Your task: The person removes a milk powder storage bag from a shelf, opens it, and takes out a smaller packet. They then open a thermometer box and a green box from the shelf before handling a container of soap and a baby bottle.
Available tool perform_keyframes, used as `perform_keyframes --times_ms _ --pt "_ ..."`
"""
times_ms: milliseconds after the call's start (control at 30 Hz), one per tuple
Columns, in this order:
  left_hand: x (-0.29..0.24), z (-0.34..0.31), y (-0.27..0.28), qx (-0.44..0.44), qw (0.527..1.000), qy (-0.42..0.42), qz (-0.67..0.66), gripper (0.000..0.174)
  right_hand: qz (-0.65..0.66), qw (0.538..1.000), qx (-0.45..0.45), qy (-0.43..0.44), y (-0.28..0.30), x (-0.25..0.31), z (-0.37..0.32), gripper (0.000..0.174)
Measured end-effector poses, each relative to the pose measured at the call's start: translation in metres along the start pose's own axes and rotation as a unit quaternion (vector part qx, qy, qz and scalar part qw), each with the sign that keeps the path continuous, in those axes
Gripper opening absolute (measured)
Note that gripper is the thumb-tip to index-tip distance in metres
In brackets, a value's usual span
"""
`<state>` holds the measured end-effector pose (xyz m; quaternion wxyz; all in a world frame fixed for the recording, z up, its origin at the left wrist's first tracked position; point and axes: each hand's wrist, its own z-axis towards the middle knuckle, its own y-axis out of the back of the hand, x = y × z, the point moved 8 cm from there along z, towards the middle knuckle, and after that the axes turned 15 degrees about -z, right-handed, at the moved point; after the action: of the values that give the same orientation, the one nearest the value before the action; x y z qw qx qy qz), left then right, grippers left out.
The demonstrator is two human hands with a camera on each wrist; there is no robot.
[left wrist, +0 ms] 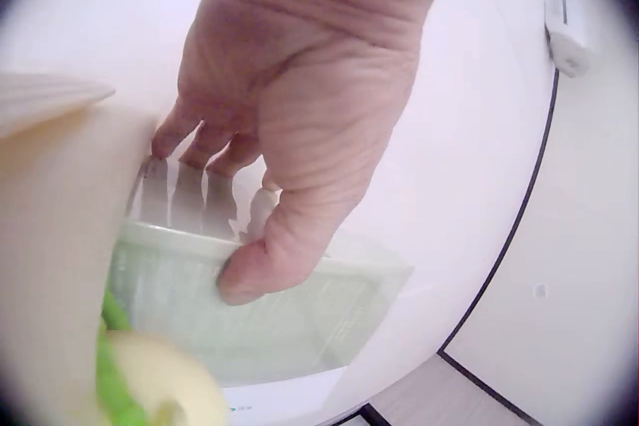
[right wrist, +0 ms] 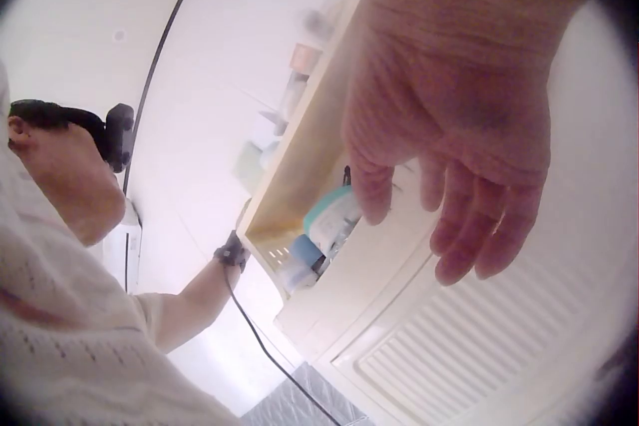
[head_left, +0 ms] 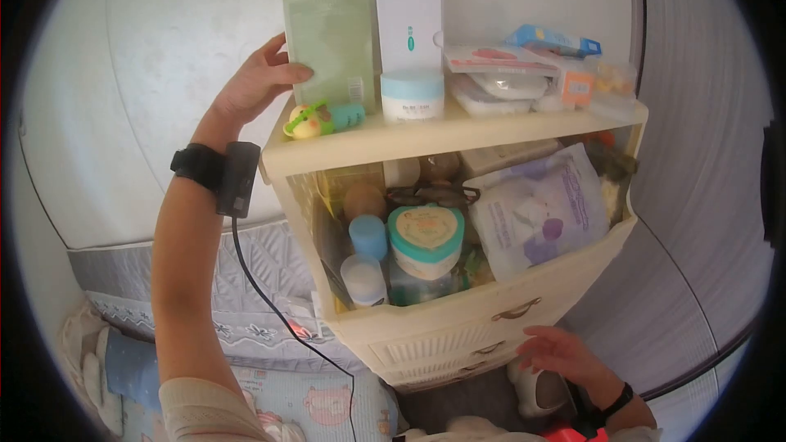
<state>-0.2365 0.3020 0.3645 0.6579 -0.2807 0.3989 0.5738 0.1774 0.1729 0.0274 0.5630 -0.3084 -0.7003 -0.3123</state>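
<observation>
On the cabinet's top left my left hand grips the edge of an upright pale green packet, its thumb lying across the front. In the left wrist view the fingers reach behind the green packet. A small yellow and green toy figure lies at the packet's foot. Beside it stand a tall white box and a white jar with a light blue lid. My right hand hangs before the cabinet's lower drawers, fingers loosely bent, holding nothing; the right wrist view shows its palm.
The cream cabinet has an open-fronted upper bin with a teal-lidded tub, a blue-capped bottle and a white and purple pack. Boxes and packs crowd the top right. A black cable trails from my left wrist past a bed.
</observation>
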Motion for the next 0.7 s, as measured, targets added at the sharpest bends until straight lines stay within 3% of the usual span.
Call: perform_keyframes --times_ms 133,200,267,333,433,567,633,700 --pt "0.005 -0.009 0.015 -0.05 0.995 -0.018 0.081 0.078 -0.031 1.0 -0.004 -0.003 -0.001 -0.005 0.005 0.05" --pt "0.013 -0.016 0.017 -0.013 0.996 0.01 0.084 0.071 -0.021 1.0 0.006 0.0 -0.004 -0.005 0.009 0.05" --pt "0.013 -0.029 0.025 -0.037 0.991 -0.004 0.126 0.067 -0.03 0.999 0.022 0.035 -0.006 0.006 0.015 0.051" --pt "0.01 -0.044 0.03 -0.059 0.984 -0.016 0.168 0.063 -0.021 0.999 0.025 0.011 -0.008 0.007 0.022 0.051" --pt "-0.011 -0.085 0.036 -0.176 0.963 -0.079 0.189 0.05 -0.038 0.998 0.037 0.041 -0.008 0.019 0.031 0.051" --pt "-0.001 -0.151 0.028 -0.258 0.949 -0.086 0.161 0.047 -0.074 0.997 0.027 0.026 0.006 0.033 0.044 0.049" --pt "0.019 -0.186 0.024 -0.317 0.934 -0.049 0.155 0.043 -0.111 0.984 0.032 0.133 0.007 0.069 0.049 0.044" --pt "0.04 -0.221 0.014 -0.337 0.935 -0.034 0.109 0.038 -0.142 0.977 0.032 0.159 0.006 0.101 0.054 0.043"
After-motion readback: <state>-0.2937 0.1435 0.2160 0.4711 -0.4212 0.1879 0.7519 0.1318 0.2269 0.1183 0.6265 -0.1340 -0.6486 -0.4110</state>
